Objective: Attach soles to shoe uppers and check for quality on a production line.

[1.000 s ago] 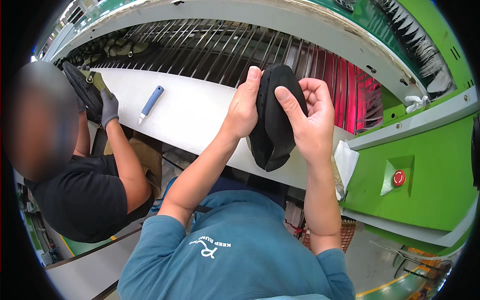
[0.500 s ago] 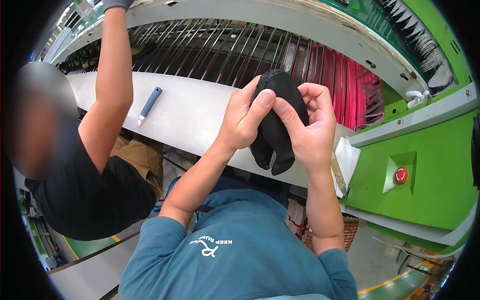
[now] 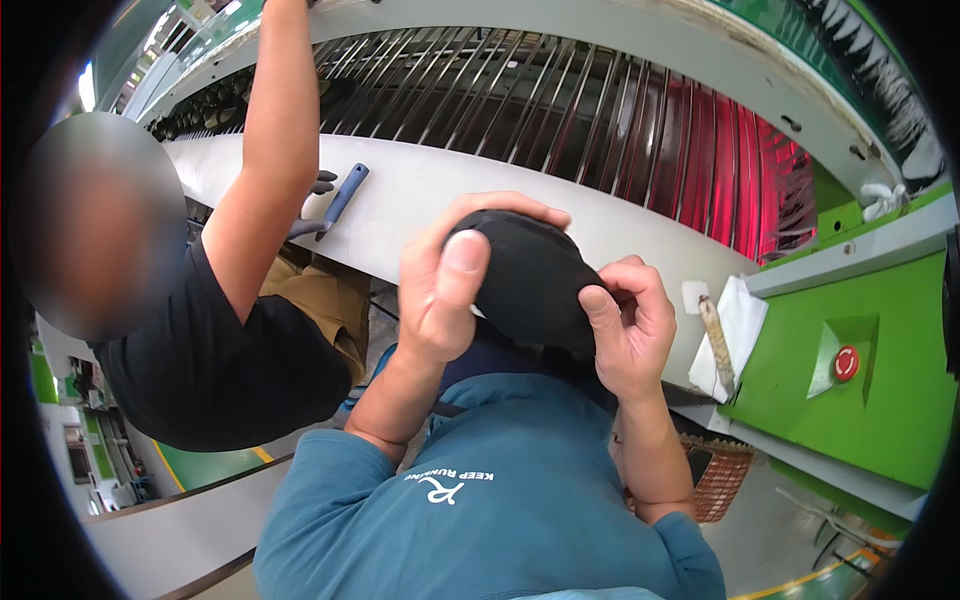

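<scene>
A rounded black fabric piece (image 3: 535,285) is stretched between both hands in front of my chest, above the near edge of the white ledge. At its left, my left hand (image 3: 450,280) has fingers curled over the top edge and the thumb upright along the near side. Thumb and fingers of my right hand (image 3: 632,325) pinch its right edge. The fabric's underside and the tips of several fingers are hidden.
Beyond the white ledge (image 3: 400,185) run metal rods (image 3: 540,105), lit red at right. A co-worker (image 3: 230,330) stands at left, a gloved hand (image 3: 308,228) beside a blue-handled tool (image 3: 345,200). A wooden-handled tool (image 3: 716,340) lies on white cloth. A green panel carries a red button (image 3: 846,363).
The black piece has gone from folded and upright to spread and tilted, and my hands are farther apart. A co-worker's gloved hand now shows beside the blue-handled tool.
</scene>
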